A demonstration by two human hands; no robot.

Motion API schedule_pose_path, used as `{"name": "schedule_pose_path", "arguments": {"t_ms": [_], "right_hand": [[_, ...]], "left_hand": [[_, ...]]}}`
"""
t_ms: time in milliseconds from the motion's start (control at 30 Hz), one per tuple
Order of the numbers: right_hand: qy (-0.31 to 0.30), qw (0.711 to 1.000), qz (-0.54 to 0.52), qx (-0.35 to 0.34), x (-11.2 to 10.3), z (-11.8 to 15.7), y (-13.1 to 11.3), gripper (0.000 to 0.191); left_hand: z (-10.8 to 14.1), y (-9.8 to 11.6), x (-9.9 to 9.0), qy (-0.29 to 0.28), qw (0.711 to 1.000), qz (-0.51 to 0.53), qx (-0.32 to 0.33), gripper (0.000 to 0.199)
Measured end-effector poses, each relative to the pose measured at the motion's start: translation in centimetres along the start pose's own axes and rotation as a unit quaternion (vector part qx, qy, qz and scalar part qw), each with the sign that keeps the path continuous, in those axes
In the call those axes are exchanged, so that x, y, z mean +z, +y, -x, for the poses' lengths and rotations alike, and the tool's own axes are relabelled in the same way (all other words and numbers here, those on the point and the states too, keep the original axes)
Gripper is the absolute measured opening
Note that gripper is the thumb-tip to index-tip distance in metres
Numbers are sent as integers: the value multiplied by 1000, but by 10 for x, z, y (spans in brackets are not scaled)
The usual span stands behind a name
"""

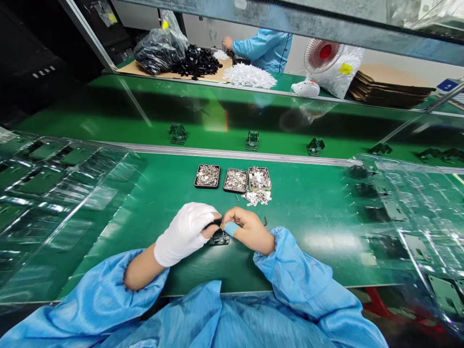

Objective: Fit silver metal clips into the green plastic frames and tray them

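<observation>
My left hand (186, 232), in a white glove with thumb and fingertips bare, is closed on a small dark green circuit-board assembly (219, 238) low over the green mat. Close against it, my right hand (248, 227) is bare apart from blue tape on the thumb. Its fingers pinch together at the assembly's upper edge; what lies between them is too small to make out. Beyond my hands stand three black trays of small metal parts: a left tray (207, 176), a middle tray (236, 180) and a right tray (259, 178). Loose silvery metal pieces (258, 197) lie before the right one.
Clear plastic trays with green boards flank me, a left stack (72, 193) and a right stack (416, 212). A small L-shaped key (266, 221) lies by my right hand. Past a metal rail, several board assemblies (253, 140) sit on a green belt. A co-worker's sleeve (259, 48) shows behind.
</observation>
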State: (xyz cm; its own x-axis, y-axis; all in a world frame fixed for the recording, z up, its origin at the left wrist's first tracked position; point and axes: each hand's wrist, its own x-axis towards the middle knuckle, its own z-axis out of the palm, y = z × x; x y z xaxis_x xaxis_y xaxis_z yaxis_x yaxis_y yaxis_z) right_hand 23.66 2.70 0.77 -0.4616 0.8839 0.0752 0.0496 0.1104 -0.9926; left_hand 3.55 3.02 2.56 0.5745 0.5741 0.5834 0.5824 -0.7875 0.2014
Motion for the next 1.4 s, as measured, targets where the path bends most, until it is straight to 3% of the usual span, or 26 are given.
{"name": "schedule_pose_path", "arguments": {"t_ms": [100, 200, 267, 433, 500, 633, 833, 1033, 1400], "right_hand": [[72, 997, 10, 2, -9, -3, -2, 10], [125, 992, -17, 10, -16, -8, 1, 11], [129, 991, -32, 9, -16, -10, 2, 13], [82, 995, -56, -2, -5, -4, 0, 14], [43, 997, -61, -16, 0, 0, 0, 15], [20, 998, -59, -1, 8, 5, 1, 18], [11, 992, -126, 17, 10, 5, -1, 23], [28, 986, -156, 43, 10, 3, -4, 28], [26, 983, -169, 60, 11, 3, -5, 32]], "left_hand": [[21, -1, 4, -41, 988, 84, -124, 50], [36, 1, 10, -127, 965, 136, -186, 71], [37, 3, 13, -136, 959, 151, -196, 70], [14, 8, 7, -27, 977, 124, -171, 33], [3, 10, 5, -14, 983, 110, -150, 21], [-7, 14, 4, -27, 980, 134, -144, 27], [-10, 18, 2, -49, 955, 221, -192, 26], [-9, 20, 7, -60, 935, 236, -259, 28], [-4, 17, 10, -64, 927, 263, -259, 26]]}}
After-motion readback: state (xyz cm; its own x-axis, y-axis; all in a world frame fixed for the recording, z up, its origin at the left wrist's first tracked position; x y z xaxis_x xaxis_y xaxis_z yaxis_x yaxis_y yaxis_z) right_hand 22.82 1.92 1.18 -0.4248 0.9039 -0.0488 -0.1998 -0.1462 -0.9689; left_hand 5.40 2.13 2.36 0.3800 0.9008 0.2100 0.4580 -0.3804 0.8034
